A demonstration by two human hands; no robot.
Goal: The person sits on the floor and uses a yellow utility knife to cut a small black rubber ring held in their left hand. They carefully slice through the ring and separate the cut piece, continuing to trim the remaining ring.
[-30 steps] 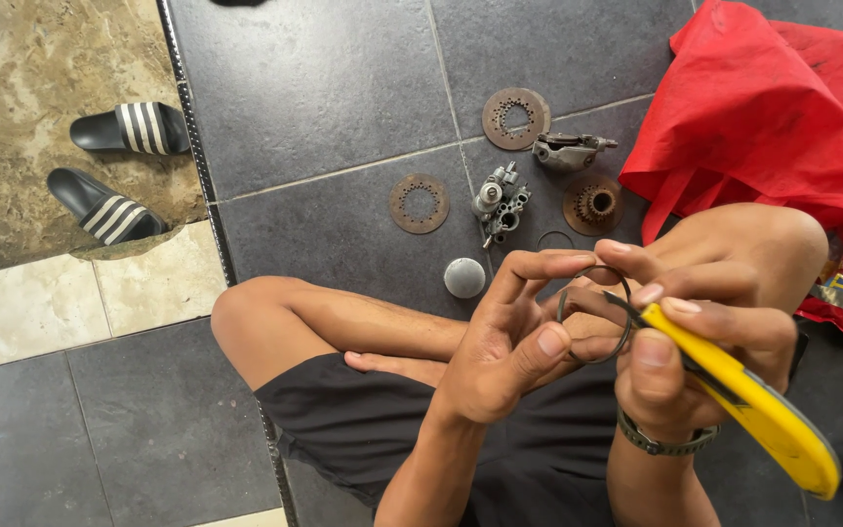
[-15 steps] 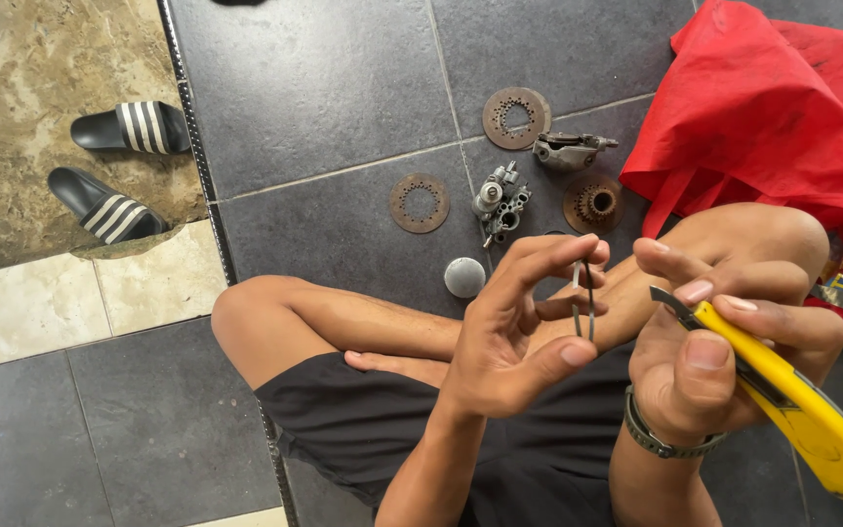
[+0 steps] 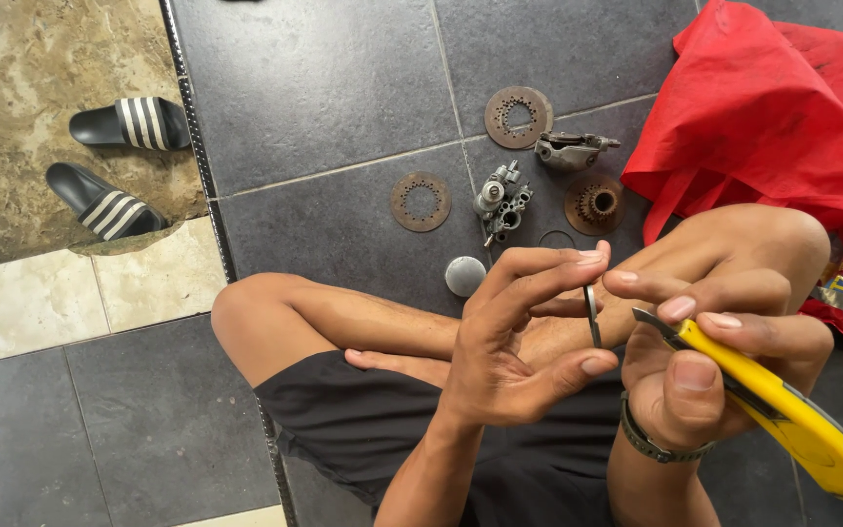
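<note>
Yellow utility knife clamped in right hand, blade tip pointing toward a thin metal ring pinched edge-on between thumb and fingertips of left hand, above the lap. Rusty discs, carburettor part and red cloth lie on the far grey tiles; striped sandals far left.

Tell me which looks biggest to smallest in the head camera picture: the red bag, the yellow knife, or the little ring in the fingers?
1. Red bag, by far the largest.
2. Yellow utility knife in the right hand; it is near the camera, so it looks bigger.
3. Thin metal ring pinched in the left hand, smallest.
</note>
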